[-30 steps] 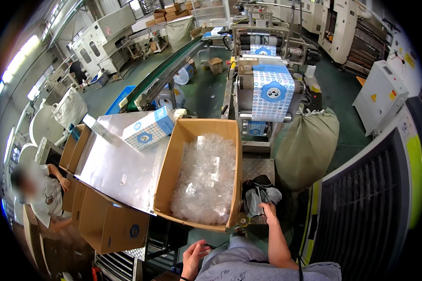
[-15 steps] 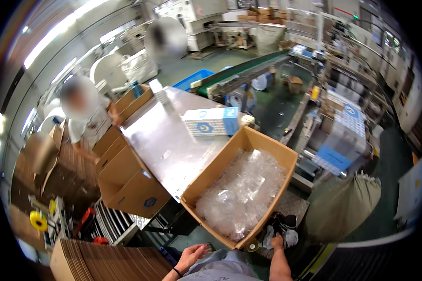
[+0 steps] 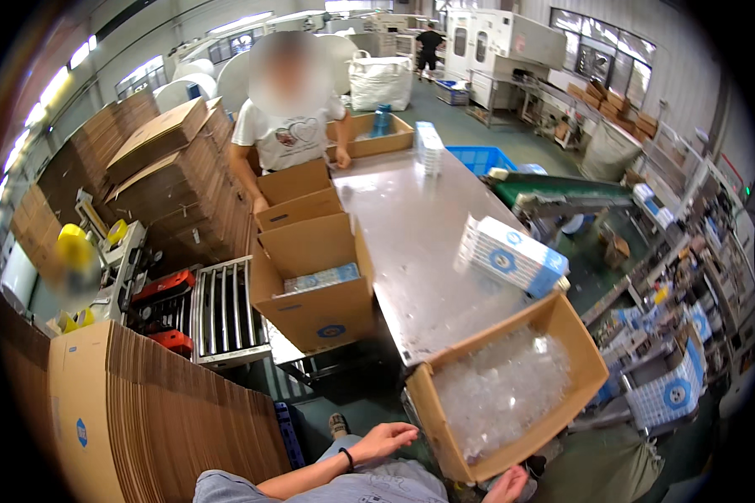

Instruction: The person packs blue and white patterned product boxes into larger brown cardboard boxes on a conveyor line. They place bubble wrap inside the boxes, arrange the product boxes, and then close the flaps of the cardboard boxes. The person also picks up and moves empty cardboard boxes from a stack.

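Observation:
In front of me stands an open cardboard box point(image 3: 591, 369) filled with crumpled clear plastic film point(image 3: 507, 390). My left hand point(image 3: 387, 438), with a dark band at the wrist, hovers just left of the box's near side, its fingers loosely stretched and nothing in them. By the near right corner of that box is my right hand point(image 3: 507, 484), cut off partly by the lower rim; its fingers are slightly bent and no object shows in them. A white and blue wrapped pack point(image 3: 512, 256) lies on the metal table point(image 3: 419, 251) beyond the box.
A co-worker point(image 3: 285, 130) stands behind an open carton point(image 3: 315, 310) holding packs. A roller conveyor point(image 3: 226, 310) and stacked flat cartons point(image 3: 184, 411) are on the left. On the right are a green belt conveyor point(image 3: 570, 189), machinery and a cloth sack point(image 3: 608, 461).
The view has swung left, bringing the co-worker and open carton nearer the middle. My right hand has left the dark cloth beside the box; my left hand remains empty.

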The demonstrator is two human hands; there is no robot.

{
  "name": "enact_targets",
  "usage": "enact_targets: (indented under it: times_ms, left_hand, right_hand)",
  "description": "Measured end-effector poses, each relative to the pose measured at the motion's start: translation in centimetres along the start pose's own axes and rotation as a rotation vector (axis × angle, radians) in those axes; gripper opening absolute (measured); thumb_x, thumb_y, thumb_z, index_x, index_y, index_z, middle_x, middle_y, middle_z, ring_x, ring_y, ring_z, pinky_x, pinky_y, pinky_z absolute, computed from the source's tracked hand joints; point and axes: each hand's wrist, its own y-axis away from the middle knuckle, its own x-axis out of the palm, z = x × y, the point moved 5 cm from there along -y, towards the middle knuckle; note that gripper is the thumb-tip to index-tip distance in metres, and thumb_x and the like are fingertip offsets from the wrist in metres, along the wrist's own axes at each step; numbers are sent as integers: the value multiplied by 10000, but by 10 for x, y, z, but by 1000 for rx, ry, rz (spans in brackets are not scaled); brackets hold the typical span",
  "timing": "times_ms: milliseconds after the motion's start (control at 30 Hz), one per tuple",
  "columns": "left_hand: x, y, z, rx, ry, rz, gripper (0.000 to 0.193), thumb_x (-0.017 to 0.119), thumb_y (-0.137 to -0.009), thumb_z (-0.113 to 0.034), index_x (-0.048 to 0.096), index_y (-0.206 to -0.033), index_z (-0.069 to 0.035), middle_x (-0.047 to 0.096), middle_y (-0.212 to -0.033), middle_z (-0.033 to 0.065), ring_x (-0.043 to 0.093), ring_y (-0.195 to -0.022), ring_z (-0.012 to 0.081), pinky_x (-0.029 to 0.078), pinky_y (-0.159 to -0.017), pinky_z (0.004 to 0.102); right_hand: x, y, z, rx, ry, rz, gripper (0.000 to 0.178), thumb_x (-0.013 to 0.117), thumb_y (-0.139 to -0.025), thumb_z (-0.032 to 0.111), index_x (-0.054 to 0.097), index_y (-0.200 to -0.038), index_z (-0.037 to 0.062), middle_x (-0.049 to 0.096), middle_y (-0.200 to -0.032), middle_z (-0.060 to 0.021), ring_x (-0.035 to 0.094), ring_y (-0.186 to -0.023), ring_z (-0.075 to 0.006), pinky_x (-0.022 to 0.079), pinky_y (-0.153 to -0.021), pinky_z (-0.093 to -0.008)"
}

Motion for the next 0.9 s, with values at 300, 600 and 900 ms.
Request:
enact_targets:
  times_ms: [300,600,900]
  left_hand:
    - [-190,27,0,58,234,-185,426,570,-996,-341,602,-1287,-31,691,-1120,54,639,-982,116,501,-832,251]
    - [-306,50,-28,30,303,-345,357,539,-1019,-264,598,-1262,-9,676,-1128,93,639,-1007,144,513,-867,279]
    - [-311,-31,-103,102,165,-14,400,529,-1023,-314,588,-1301,-32,668,-1167,87,637,-1037,152,502,-885,267]
  right_hand:
    - [138,134,123,464,128,1047,126,582,-963,185,614,-1010,72,533,-774,25,478,-710,-101,415,-641,-266]
    - [254,75,348,331,-912,460,126,539,-983,137,520,-863,108,556,-723,-26,487,-612,-132,404,-522,-281]
    - [163,67,424,-718,-1318,1570,204,539,-960,117,589,-1139,34,630,-824,-186,586,-674,-268,512,-624,-414]
